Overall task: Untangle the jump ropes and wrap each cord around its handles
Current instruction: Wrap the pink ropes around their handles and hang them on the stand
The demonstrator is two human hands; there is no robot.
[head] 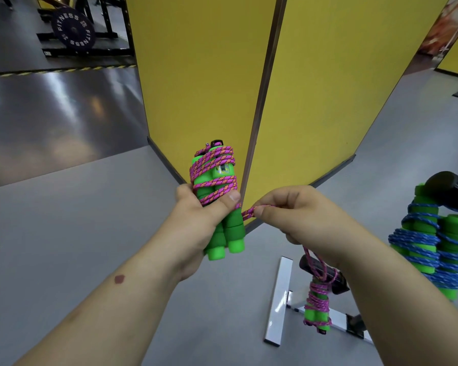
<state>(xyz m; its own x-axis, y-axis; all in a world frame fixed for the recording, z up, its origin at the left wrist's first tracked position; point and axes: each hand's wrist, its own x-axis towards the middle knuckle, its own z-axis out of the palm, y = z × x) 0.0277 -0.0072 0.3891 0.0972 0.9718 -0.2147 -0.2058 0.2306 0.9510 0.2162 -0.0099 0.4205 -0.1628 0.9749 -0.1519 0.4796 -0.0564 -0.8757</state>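
Note:
My left hand grips two green foam jump-rope handles held side by side and upright. A pink-and-orange cord is wound in several turns around their upper half. My right hand pinches the loose end of that cord just right of the handles, pulled taut. A second bundle with green handles and pink cord hangs on a black bar at the lower right. A third bundle, green handles wrapped in blue cord, hangs at the far right.
A yellow partition with a metal corner strip stands directly ahead on grey floor. A chrome stand base lies on the floor below my right hand. A weight plate on a black rack is at the far upper left.

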